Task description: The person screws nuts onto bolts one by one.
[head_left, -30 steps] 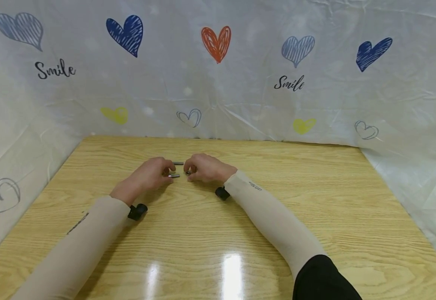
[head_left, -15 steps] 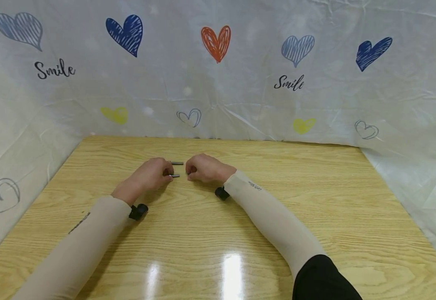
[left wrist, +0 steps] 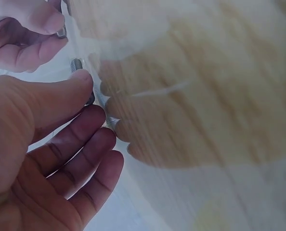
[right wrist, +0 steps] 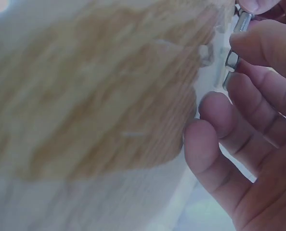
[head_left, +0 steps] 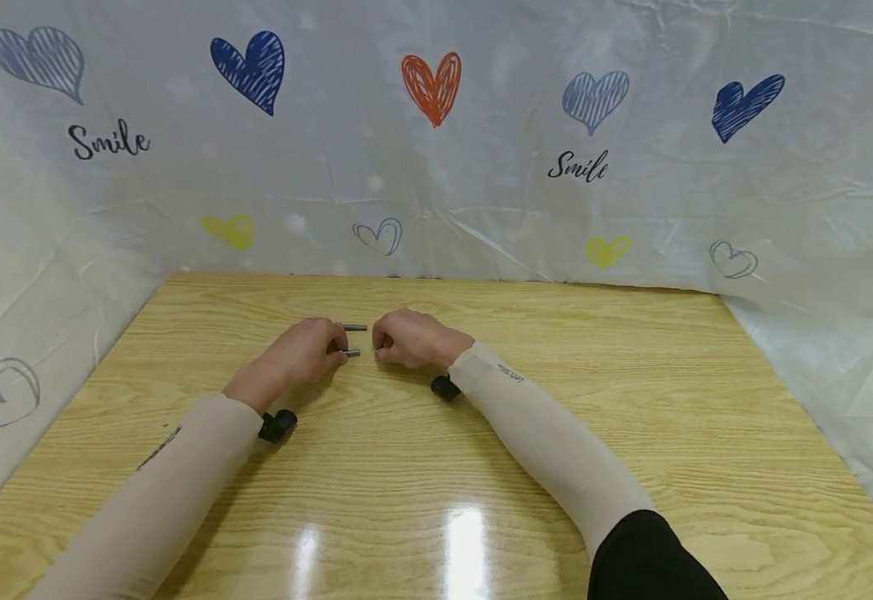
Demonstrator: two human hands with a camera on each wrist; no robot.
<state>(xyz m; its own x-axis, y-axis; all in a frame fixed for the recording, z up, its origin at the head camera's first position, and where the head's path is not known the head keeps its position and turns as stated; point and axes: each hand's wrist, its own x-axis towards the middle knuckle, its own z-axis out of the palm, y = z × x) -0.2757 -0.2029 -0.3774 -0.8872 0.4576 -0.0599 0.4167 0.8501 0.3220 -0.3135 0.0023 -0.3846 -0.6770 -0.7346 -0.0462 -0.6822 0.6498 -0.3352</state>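
My left hand (head_left: pixel 299 350) pinches a threaded metal bolt (head_left: pixel 353 352) between thumb and fingertips, its threaded end pointing right. In the left wrist view the thread of that bolt (left wrist: pixel 76 65) sticks out past the thumb. My right hand (head_left: pixel 415 338) faces it across a small gap, thumb and index finger together on a small metal nut (right wrist: pixel 232 60). Most of the nut is hidden from the head view. Just behind the left fingers lies a second metal bolt (head_left: pixel 355 327) on the table, its left end covered by the hand.
The wood-grained table (head_left: pixel 526 467) has a glossy surface with light reflections near the front. A white sheet (head_left: pixel 496 200) printed with hearts hangs along its back and sides. Black wrist cameras (head_left: pixel 278 425) are strapped under both wrists.
My right hand has drawn slightly right, and its fingers have closed over the nut, which showed between them a second ago. The left hand keeps the bolt, almost still.
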